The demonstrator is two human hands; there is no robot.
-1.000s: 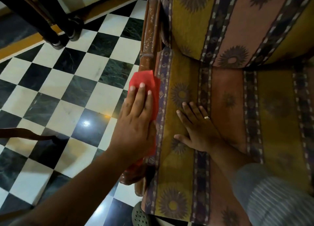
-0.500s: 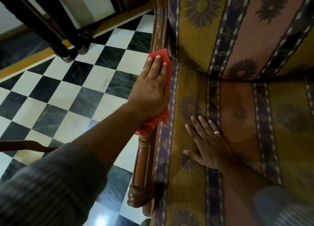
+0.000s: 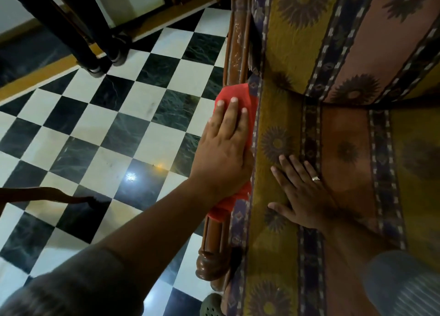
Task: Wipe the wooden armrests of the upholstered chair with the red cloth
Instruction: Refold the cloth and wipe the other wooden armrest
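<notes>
Change: left hand [image 3: 226,146] and red cloth [image 3: 240,96] sit lower along the armrest than half a second ago, when they were up by the backrest; right hand unmoved on the seat.
Armrest [image 3: 215,244]: turned, glossy reddish-brown wood, running top to bottom at frame centre; rounded knob at its lower end; carved upright post above the cloth.
Red cloth: thin, soft, creased; draped over the armrest mid-length, one end showing above the fingertips, the other bunched below the wrist.
Chair seat [image 3: 281,115]: woven upholstery, mustard, rust and navy stripes with dark sunflower motifs; padded backrest at upper right.
Left hand: flat, fingers straight and close together, palm pressing the cloth onto the armrest; not clenched.
Right hand [image 3: 307,196]: spread open, palm down on the seat fabric, holding nothing; ring on one finger.
Floor [image 3: 107,125]: polished black-and-white checker tiles, left half of frame.
Sleeves: grey ribbed knit, lower corners.
</notes>
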